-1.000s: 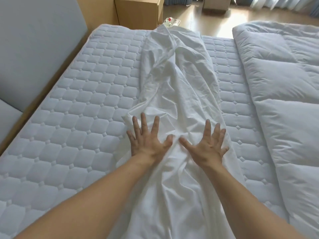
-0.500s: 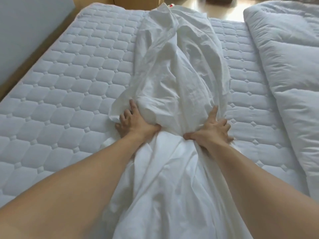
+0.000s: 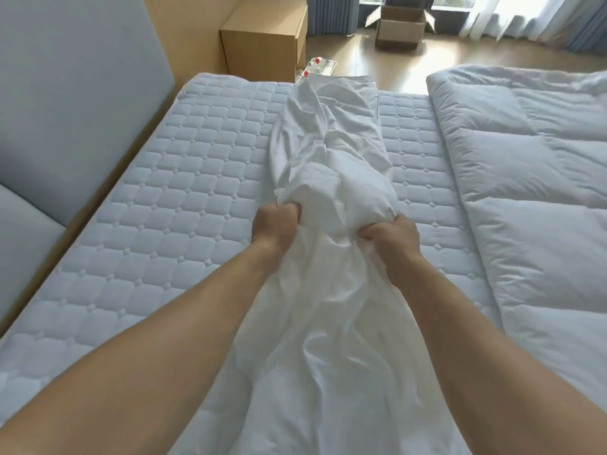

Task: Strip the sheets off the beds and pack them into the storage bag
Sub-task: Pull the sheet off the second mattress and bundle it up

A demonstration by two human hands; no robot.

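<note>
Over the bare mattress, my left hand clutches one fold of the bunched sheet lying mid-frame; my right hand clutches the opposite fold. I should draw both sides in evenly, clear of the duvet at right.

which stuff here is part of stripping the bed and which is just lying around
Job: white sheet, gripped by left hand and right hand; quilted mattress it lies on.
Lying about: duvet, wooden nightstand, cardboard box, bottles on the floor.
</note>
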